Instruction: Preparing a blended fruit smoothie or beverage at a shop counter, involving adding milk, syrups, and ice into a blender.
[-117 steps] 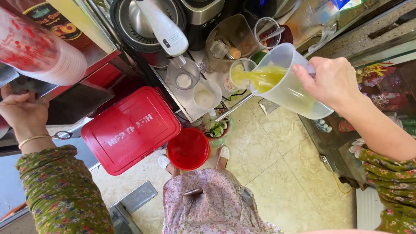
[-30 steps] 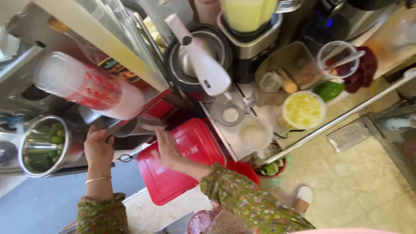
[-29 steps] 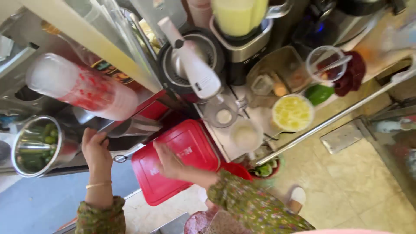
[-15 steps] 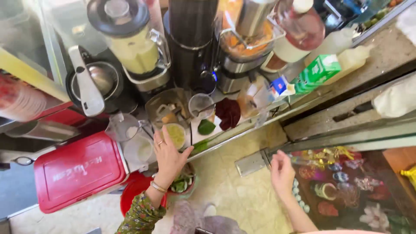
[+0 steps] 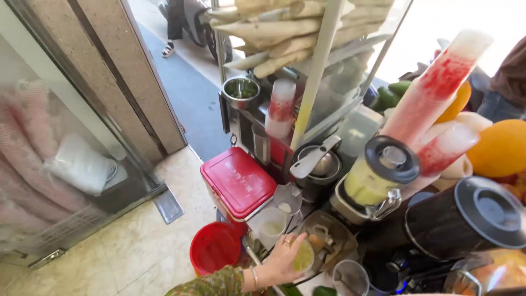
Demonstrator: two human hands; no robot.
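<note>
A red bucket (image 5: 215, 255) is standing on the floor at seven o'clock, under the red cooler box (image 5: 239, 181). Just right, the left hand (image 5: 283, 257) is wrapping its fingers (image 5: 289, 242) around a cup of green juice (image 5: 302, 256), steadying it upright on the crowded surface (image 5: 323, 282). A blender jug (image 5: 378, 174) is sitting at two o'clock of it; the right hand is staying out of view.

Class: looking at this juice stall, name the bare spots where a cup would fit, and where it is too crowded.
Free: the red cooler lid, and the tiled floor left of the red bucket. Crowded: the counter around the left hand on the cup of green juice, packed with the blender and containers.
</note>
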